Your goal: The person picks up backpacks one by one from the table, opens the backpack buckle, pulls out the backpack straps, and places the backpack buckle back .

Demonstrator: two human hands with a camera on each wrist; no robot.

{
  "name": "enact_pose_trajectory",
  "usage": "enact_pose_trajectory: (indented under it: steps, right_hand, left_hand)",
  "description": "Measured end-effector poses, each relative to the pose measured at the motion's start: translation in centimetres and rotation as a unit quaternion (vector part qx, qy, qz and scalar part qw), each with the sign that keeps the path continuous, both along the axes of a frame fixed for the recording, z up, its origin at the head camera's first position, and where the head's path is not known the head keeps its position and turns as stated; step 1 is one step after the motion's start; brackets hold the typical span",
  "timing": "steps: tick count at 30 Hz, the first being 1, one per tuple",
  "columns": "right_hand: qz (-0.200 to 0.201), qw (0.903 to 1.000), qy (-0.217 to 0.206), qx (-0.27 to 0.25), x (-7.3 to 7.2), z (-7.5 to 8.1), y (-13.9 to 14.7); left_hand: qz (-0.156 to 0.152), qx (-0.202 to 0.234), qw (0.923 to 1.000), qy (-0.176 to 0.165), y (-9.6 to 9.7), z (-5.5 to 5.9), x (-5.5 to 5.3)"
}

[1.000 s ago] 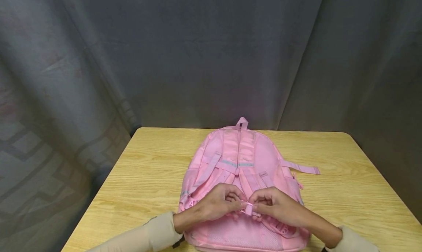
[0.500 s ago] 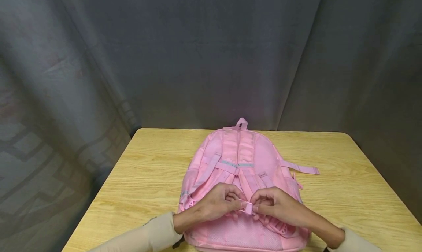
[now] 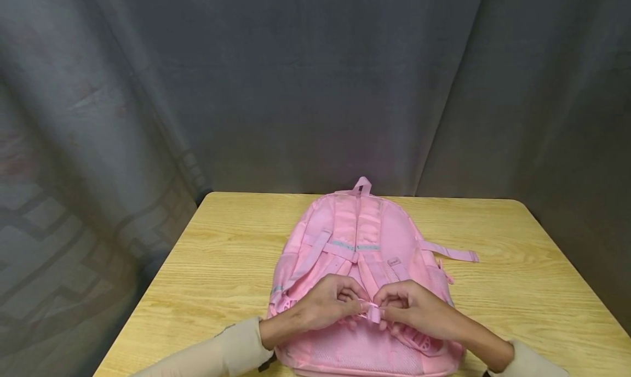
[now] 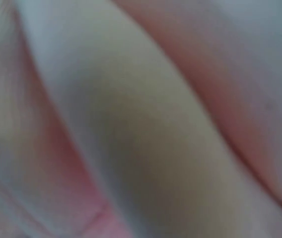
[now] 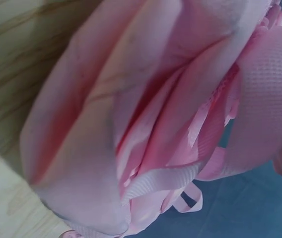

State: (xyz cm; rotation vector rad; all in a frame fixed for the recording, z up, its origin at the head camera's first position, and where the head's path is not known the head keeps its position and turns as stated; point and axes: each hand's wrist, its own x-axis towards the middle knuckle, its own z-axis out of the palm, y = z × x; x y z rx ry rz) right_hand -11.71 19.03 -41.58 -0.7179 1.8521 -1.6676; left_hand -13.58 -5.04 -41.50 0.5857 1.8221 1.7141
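Note:
A pink backpack lies on the table with its shoulder straps facing up. Over its lower middle, my left hand pinches a small pink buckle between thumb and fingers. Close beside it, my right hand grips the end of a pale pink strap that meets the buckle. My fingers partly hide how strap and buckle join. In the right wrist view, a wide webbing strap runs along the side of the backpack. The left wrist view is too blurred to make out details.
The backpack rests on a wooden table and covers its front middle. One loose strap sticks out to the right over the tabletop. The top handle points to the table's back edge. Grey curtains hang behind and at the sides.
The strap end between my hands has shifted and tilted very slightly. Both hands keep their hold in about the same place, and the backpack has not moved.

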Motion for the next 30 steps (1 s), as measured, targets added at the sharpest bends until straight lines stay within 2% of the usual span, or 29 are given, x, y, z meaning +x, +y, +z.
enact_pose_trajectory:
  steps: [6,14,19,25,30]
  right_hand:
    - [0.000,0.9999,0.015,0.003,0.03,0.12,-0.10]
    - [0.001,0.9999,-0.002,-0.011,0.09,-0.06,-0.09]
    - [-0.006,0.9989,-0.043,-0.020,0.15,-0.19,0.03]
    - [-0.036,0.9935,-0.106,-0.023,0.38,-0.34,0.09]
    - [-0.039,0.9882,-0.138,-0.053,0.45,-0.73,0.18]
  left_hand:
    - [0.000,0.014,0.9998,-0.012,0.11,-0.05,0.06]
    - [0.003,0.012,0.9999,-0.011,0.22,0.05,0.22]
    - [0.002,0.012,0.9999,-0.011,0.22,0.10,0.20]
    - [0.001,0.018,0.9998,-0.011,0.25,0.11,0.12]
    - [0.002,0.021,0.9997,-0.011,0.29,0.15,0.09]
